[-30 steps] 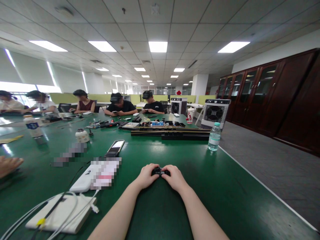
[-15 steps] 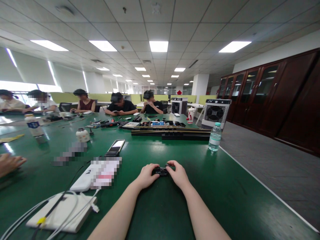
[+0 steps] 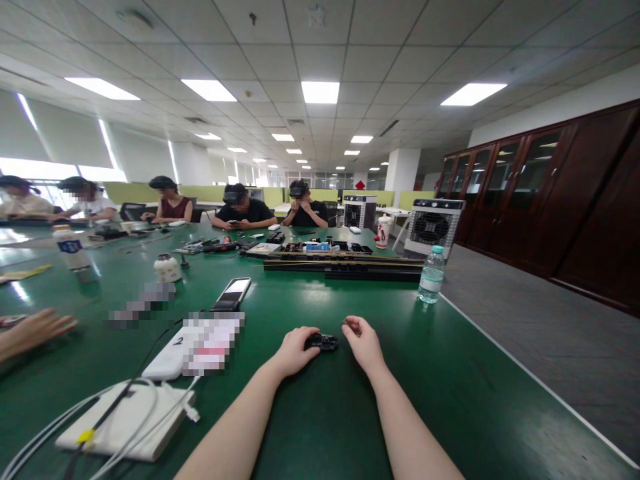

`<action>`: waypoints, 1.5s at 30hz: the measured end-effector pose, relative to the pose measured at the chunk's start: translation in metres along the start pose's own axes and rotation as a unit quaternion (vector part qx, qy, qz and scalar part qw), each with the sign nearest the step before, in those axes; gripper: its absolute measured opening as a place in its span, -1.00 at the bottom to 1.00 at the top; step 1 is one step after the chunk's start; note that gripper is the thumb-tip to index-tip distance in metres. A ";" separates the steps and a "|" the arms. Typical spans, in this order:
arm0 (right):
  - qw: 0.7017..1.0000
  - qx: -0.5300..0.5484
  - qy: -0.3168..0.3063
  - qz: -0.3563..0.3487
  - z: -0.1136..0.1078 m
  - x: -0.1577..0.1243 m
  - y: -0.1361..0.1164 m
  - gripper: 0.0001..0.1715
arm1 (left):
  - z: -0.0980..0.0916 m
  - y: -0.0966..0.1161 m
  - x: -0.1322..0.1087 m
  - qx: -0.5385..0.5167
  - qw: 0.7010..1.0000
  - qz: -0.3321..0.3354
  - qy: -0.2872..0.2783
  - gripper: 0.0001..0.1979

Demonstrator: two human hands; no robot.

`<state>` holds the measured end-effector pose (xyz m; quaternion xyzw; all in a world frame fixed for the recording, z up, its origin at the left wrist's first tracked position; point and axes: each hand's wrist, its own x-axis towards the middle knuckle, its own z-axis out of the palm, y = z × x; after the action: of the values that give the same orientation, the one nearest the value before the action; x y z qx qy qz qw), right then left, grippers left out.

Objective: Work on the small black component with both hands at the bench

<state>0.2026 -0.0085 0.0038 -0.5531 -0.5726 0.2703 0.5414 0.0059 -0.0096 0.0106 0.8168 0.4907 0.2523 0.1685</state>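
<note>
A small black part (image 3: 323, 342) lies on the green table (image 3: 450, 373) straight in front of me. My left hand (image 3: 295, 349) is closed on its left end and holds it down. Just to its right, my right hand (image 3: 364, 341) is lifted slightly off the part, with thumb and forefinger pinched on a tiny dark piece (image 3: 345, 323) that I cannot make out.
A white power bank (image 3: 173, 357), a white box with cables (image 3: 125, 420) and a phone (image 3: 230, 294) lie to my left. A water bottle (image 3: 431, 274) stands at the right edge. Black rails (image 3: 345, 265) cross the table farther back. Another person's hand (image 3: 35, 328) rests at far left; several people sit beyond.
My right hand has come off the black part and moved up and right with a tiny piece pinched in it. The other person's hand at the left has reached further in.
</note>
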 end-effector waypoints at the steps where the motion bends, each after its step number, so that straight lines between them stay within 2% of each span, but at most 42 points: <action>1: 1.000 0.007 0.007 0.006 0.000 0.001 0.001 -0.63 | 0.000 0.000 0.000 0.000 1.000 0.000 -0.001 -0.58; 9: 0.996 0.074 0.020 0.051 0.001 0.005 0.006 -0.59 | 0.000 0.001 0.000 -0.002 1.000 -0.003 -0.004 -0.58; 18: 0.989 0.095 0.021 0.113 -0.004 0.001 -0.006 -0.55 | -0.002 0.002 -0.001 -0.002 1.000 -0.004 -0.004 -0.58; 37: 0.983 0.096 0.016 0.154 -0.006 0.000 -0.011 -0.51 | -0.003 0.003 -0.001 0.003 1.000 0.001 -0.003 -0.58; 42: 0.979 0.130 0.041 0.153 -0.003 0.002 -0.005 -0.53 | -0.002 0.003 -0.001 0.006 1.000 -0.001 -0.004 -0.58; 45: 0.977 0.146 0.036 0.148 -0.002 0.001 -0.007 -0.52 | -0.002 0.001 -0.001 0.008 1.000 0.000 -0.004 -0.58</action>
<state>0.2025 -0.0097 0.0114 -0.5557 -0.4191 0.4084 0.5905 0.0058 -0.0108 0.0126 0.8193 0.4918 0.2448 0.1640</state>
